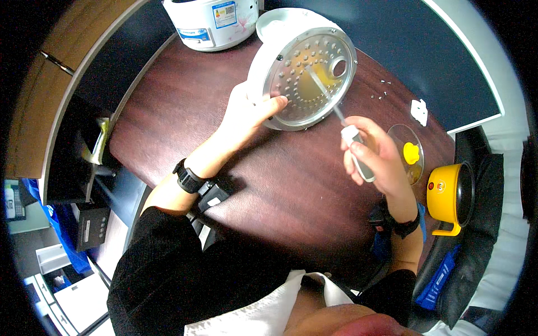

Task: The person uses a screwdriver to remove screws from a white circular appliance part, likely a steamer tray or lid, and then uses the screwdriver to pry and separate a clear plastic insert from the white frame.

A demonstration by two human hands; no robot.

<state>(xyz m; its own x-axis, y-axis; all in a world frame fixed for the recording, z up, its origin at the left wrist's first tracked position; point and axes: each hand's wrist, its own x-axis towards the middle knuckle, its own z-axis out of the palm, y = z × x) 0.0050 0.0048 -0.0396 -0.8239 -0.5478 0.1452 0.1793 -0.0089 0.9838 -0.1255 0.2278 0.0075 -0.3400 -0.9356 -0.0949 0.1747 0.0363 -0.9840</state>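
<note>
My left hand (252,106) grips the rim of a round white lid assembly (300,47) with a metal inner plate, many raised dimples and a round hole; its thumb lies on the near-left edge and the lid is tilted up toward me. My right hand (370,151) is closed on the pale, grey-and-white handle of a screwdriver (358,162). The thin shaft reaches up to the lid's lower-right edge; exactly where its tip ends is hard to make out. Small screws (381,94) and a white plastic piece (419,112) lie to the right of the lid.
A white cooker body (213,22) stands at the back of the curved wooden desk (162,123). A glass lid with a yellow knob (411,153) and a yellow pot (443,196) are at the right. Dark partitions border the desk. A blue packet (437,280) lies at the lower right.
</note>
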